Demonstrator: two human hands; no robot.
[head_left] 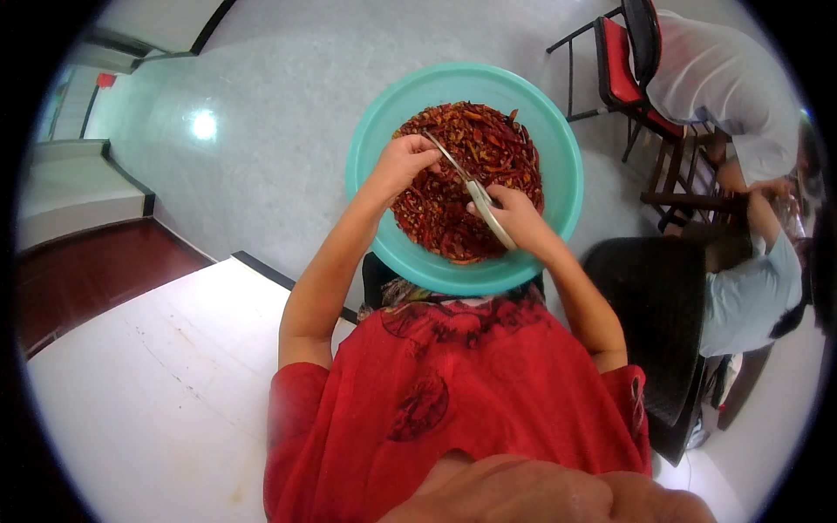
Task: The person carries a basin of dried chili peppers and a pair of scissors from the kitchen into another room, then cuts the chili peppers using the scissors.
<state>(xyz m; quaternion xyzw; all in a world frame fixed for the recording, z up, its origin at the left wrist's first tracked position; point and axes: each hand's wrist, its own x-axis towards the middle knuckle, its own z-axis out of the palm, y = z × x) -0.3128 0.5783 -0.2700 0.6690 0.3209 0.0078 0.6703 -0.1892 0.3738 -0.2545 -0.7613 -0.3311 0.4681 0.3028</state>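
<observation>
A wide turquoise basin (364, 144) holds a heap of dried red chili peppers (466, 209), some whole and some cut. My right hand (516, 213) grips the pale handles of a pair of scissors (490, 212), whose blades point up and left over the peppers. Above the left part of the heap, my left hand (408, 164) has its fingers pinched together beside the blade tips. What those fingers hold is too small to make out.
A red and black folding chair (617, 65) stands at the upper right. Two people (728, 83) sit at the right, one by a dark chair (649, 314). A white surface (166, 375) lies at the lower left, above a dark red floor panel (96, 275).
</observation>
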